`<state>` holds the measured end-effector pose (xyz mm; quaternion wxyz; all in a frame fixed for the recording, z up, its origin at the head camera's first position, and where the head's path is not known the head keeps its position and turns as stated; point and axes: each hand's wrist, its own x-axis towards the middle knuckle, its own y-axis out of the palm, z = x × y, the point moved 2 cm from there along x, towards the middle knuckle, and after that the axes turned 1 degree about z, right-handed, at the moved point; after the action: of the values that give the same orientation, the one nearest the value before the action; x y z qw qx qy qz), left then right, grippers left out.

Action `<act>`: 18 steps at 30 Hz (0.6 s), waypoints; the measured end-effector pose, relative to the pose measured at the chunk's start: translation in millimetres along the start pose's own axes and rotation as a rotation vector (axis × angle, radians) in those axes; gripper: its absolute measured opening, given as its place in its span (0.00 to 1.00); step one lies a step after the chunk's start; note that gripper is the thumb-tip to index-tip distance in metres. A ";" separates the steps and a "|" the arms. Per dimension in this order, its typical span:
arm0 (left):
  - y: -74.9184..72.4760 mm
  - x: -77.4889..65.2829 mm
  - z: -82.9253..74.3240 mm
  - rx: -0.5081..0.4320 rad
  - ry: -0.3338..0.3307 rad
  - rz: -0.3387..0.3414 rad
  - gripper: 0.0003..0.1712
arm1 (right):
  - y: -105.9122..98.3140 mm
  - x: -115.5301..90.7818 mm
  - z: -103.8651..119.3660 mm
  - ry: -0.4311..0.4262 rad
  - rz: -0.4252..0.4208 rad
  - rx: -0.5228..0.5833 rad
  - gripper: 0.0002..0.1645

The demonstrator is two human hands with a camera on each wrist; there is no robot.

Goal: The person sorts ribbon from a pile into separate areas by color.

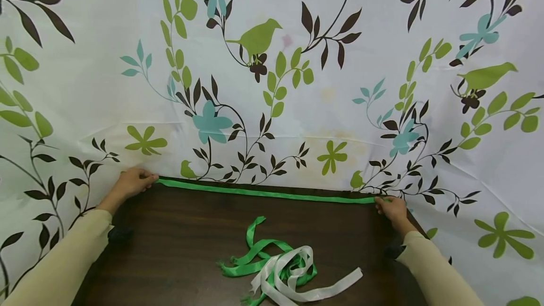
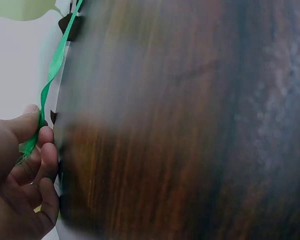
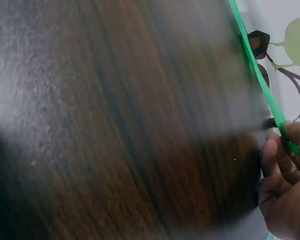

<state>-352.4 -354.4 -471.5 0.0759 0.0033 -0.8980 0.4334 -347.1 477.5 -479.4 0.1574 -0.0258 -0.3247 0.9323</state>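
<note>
A green ribbon is stretched nearly straight along the far edge of the dark wooden table. At its left end my left hand pinches it between thumb and fingers; a frayed tip pokes out below the thumb in the left wrist view. My right hand pinches the other end near the table's far right corner, and the ribbon runs up from the thumb in the right wrist view. Nearer to me lies a loose heap of green ribbons tangled with a white ribbon.
Behind and around the table hangs a white curtain printed with leaves, flowers and birds, and it comes right up to the far edge. Both sleeved forearms, the left sleeve and the right sleeve, reach along the table's sides.
</note>
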 end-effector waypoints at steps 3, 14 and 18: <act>1.2 0.7 -1.7 0.011 0.003 0.008 0.23 | -3.8 -6.3 1.7 0.000 -0.019 -0.024 0.28; -9.5 -16.4 -6.6 0.136 -0.005 0.006 0.37 | -34.8 -21.9 11.1 -0.064 -0.051 -0.285 0.33; -20.7 -27.5 -12.0 0.182 0.018 -0.017 0.38 | -44.4 -27.7 24.3 -0.131 -0.110 -0.361 0.31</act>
<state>-322.1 -359.6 -451.9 0.0870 0.0139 -0.8540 0.5127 -312.2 487.2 -434.6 0.1797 0.0247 -0.4971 0.8485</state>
